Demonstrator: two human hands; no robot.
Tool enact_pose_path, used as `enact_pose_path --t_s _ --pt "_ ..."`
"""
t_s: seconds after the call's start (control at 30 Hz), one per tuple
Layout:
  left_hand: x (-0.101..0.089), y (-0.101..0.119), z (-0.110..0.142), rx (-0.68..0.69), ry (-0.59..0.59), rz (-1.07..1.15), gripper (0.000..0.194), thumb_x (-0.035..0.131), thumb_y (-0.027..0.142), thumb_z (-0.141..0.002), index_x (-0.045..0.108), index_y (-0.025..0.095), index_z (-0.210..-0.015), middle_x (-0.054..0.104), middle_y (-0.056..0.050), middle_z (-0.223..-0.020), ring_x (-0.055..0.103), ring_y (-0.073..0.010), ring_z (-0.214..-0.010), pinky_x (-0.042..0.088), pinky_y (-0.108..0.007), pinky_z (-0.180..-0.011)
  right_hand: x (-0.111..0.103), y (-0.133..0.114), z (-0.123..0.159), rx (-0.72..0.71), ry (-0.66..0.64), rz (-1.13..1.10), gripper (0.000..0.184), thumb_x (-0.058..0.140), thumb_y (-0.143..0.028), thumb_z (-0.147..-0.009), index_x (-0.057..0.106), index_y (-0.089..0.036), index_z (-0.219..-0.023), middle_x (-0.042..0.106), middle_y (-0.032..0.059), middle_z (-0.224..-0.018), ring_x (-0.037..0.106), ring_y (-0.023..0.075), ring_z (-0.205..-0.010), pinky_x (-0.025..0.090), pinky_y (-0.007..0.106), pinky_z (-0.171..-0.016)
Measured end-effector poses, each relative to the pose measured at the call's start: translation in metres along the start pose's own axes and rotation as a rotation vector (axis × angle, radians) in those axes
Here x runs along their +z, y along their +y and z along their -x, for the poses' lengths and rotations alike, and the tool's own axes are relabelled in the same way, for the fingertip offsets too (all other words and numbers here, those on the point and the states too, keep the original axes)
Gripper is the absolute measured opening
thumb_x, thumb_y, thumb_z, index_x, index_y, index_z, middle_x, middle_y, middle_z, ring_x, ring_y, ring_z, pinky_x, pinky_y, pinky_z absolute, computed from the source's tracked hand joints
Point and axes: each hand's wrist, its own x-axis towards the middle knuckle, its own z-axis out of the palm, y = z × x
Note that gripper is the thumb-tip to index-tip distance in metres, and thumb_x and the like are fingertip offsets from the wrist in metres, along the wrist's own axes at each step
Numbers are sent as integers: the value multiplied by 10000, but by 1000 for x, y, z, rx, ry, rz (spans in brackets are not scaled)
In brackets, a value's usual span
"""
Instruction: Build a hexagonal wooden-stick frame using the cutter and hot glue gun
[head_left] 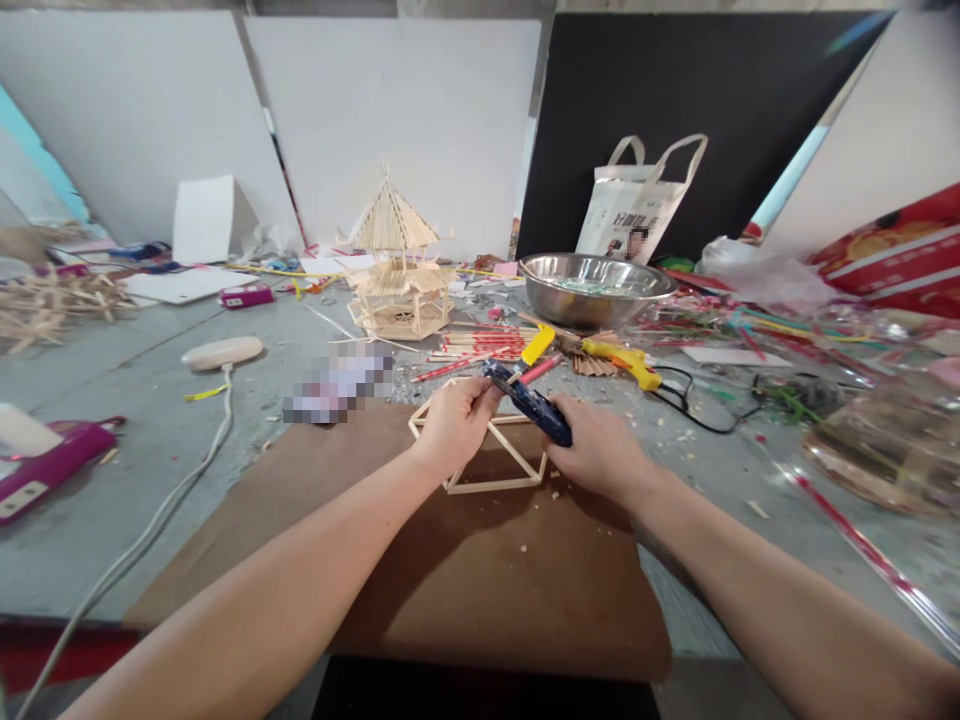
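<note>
My right hand (600, 445) is closed round a pair of dark blue pliers (536, 405), whose jaws point up and to the left. Thumb and fingers pinched, my left hand (457, 420) grips a thin wooden stick (514, 378) at the jaws; most of the stick is hidden. Beneath both hands, a frame of wooden sticks (495, 487) with diagonal pieces lies flat on brown paper (480, 590). Part of the frame is covered by my left hand.
A stick-built pavilion model (401, 260) stands behind. Near it are red-and-white sticks (480, 345), a yellow-handled cutter (537, 346), a yellow glue gun (622, 360) and a steel basin (596, 290). A blurred flat item (337, 385), white cable (161, 500) and glass vessel (892, 440) flank the paper.
</note>
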Motion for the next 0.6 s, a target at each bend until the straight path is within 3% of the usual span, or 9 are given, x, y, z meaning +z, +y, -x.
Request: enact_pose_path --t_s 0.17,0.27,0.6 --pt "2 1 2 29 22 -87 257 384 289 -802 591 139 -773 560 -13 -632 477 -115 -592 315 -192 -540 1 0 -1 38 20 -10 257 447 -254 -674 495 -183 -916 630 62 -791 567 206 -694 328 264 -554" --pt "3 1 3 5 39 -116 283 365 302 -811 590 138 -760 549 -11 -607 472 -114 -569 307 -194 -526 1 0 -2 28 33 -53 291 446 -234 -666 486 -190 -951 628 58 -834 568 212 -726 344 269 -577" --pt "0 -5 -5 19 -80 106 246 385 269 -803 599 147 -796 597 -16 -716 523 -150 -730 388 -229 -680 0 3 -2 -3 33 -120 374 463 -237 -671 457 -187 -1042 612 65 -920 558 226 -806 372 281 -646"
